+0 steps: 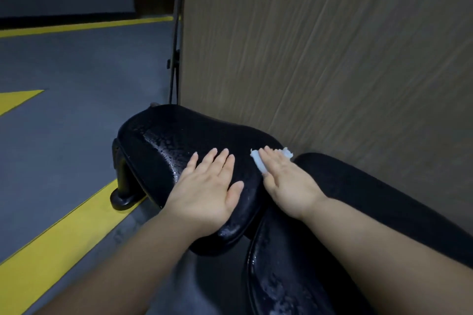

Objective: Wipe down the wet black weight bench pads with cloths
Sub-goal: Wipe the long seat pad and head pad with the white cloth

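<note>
Judging from the beads of water seen across the seat pad (163, 146), the wiping is taken to be at an early stage. The left hand (207, 186) is laid flat on the near half of the seat pad, its fingers straight and slightly spread, with nothing held. The right hand (286, 181) is pressed flat, fingers straight and close together, on a white cloth (257, 162) at the seat pad's right edge; only the cloth's ends are shown past the fingers. Droplets are left on the far and left parts of the seat pad. A duller strip near the cloth may already have been wiped, though this cannot be told for certain. The back pad (281, 276), just nearer than the seat pad, is also beaded and is judged untouched. Only one cloth is seen.
</note>
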`<state>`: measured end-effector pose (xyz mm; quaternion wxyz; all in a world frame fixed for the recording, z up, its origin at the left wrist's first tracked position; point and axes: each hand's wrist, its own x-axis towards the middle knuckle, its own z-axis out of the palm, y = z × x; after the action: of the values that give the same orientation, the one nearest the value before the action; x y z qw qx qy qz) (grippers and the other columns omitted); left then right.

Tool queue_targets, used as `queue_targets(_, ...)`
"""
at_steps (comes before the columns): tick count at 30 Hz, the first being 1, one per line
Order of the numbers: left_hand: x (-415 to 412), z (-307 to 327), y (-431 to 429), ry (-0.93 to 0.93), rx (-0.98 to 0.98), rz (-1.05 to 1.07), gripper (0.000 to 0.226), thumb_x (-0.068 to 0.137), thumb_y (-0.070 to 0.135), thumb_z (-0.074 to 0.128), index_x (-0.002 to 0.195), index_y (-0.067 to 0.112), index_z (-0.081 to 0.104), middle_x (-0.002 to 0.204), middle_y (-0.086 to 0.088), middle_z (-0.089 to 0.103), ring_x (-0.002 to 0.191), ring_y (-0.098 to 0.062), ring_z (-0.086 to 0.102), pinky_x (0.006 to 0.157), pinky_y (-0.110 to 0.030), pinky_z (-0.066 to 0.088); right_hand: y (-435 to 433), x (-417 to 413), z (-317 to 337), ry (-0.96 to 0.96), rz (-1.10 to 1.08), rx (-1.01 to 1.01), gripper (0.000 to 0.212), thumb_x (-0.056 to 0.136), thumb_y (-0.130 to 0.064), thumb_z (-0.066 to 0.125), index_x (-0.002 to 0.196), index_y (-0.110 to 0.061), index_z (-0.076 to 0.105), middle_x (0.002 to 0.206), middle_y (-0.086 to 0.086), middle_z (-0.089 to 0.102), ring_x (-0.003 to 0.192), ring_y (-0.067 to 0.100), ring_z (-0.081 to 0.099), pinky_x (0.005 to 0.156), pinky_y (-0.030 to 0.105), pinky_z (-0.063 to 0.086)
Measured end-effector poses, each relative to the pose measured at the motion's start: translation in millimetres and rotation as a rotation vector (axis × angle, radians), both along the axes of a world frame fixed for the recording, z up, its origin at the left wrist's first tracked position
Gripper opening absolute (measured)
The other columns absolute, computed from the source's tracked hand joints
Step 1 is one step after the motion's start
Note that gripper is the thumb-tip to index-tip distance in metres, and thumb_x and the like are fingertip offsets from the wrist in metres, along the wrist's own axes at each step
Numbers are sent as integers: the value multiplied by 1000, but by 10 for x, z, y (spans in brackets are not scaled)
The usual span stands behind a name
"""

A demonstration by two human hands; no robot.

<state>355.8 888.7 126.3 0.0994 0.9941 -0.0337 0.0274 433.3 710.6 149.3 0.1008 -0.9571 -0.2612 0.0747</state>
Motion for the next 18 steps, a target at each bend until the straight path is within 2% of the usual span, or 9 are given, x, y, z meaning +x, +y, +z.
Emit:
queue_targets(4,-37,51,-18,53,-37,-9,94,72,60,-23,156,24,-1,162,12,-8,147,-5,-15,120,-34,-12,-181,-265,-13,-16,77,8,60,100,-20,34,154,-22,9,161,-9,4,146,4,-4,112,14,-5)
queue_targets(6,-61,87,-45,78,-40,1,80,86,61,-13,156,25,0,162,13,-7,147,-4,-14,120,-33,-11,-225,-343,-26,-20,86,42,60,98,-15,36,153,-24,14,160,-10,8,146,4,-2,113,14,-3)
queue_targets(8,-101,137,-93,115,-41,6,61,101,51,2,156,26,1,162,14,-7,147,-3,-13,120,-33,-11,-257,-415,-42,-28,88,81,61,94,-9,37,152,-24,22,159,-10,17,146,4,3,114,15,-1)
queue_targets(11,-199,195,-238,181,-83,-40,54,104,44,7,156,30,3,161,17,-8,146,-1,-15,119,-32,-12,-321,-535,-44,-43,86,123,61,91,0,37,147,-22,36,155,-7,30,146,6,14,117,17,6)
queue_targets(14,-284,207,-447,253,-141,-105,52,105,43,7,156,31,3,161,19,-6,145,1,-15,119,-30,-13,-386,-643,9,-24,67,195,55,91,0,38,140,-23,47,146,-7,44,139,7,29,115,20,20)
queue_targets(16,-302,207,-566,284,-196,-113,53,105,43,9,156,30,4,161,19,-1,145,1,-13,119,-30,-13,-408,-686,26,-1,33,263,50,90,-5,41,131,-31,55,133,-11,54,123,7,46,105,24,36)
queue_targets(18,-301,237,-645,315,-266,-113,53,105,42,12,156,29,8,162,14,8,147,0,-10,119,-31,-12,-415,-722,37,-3,-39,301,41,90,-10,46,118,-36,60,118,-13,59,107,8,54,93,26,45)
